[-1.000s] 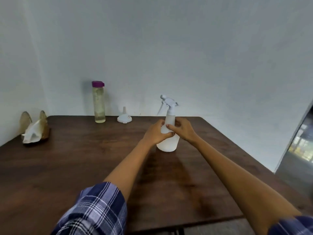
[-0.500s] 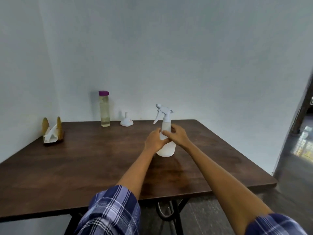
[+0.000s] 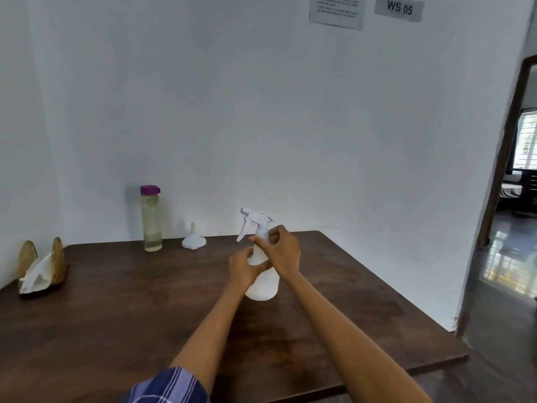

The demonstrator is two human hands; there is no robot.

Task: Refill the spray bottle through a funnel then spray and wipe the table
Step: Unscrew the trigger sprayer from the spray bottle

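Note:
A white spray bottle stands upright near the middle of the dark wooden table. My left hand grips its body. My right hand pinches the neck just under the trigger head. A white funnel lies mouth down at the back of the table. Left of the funnel stands a tall clear bottle with a purple cap and pale liquid inside.
A wooden napkin holder with white tissue sits at the table's far left edge. White walls close the back and left. An open doorway lies to the right, past the table's right edge.
My right hand has climbed from the bottle's shoulder to its neck below the trigger head. The left hand keeps its grip. The camera has tilted upward.

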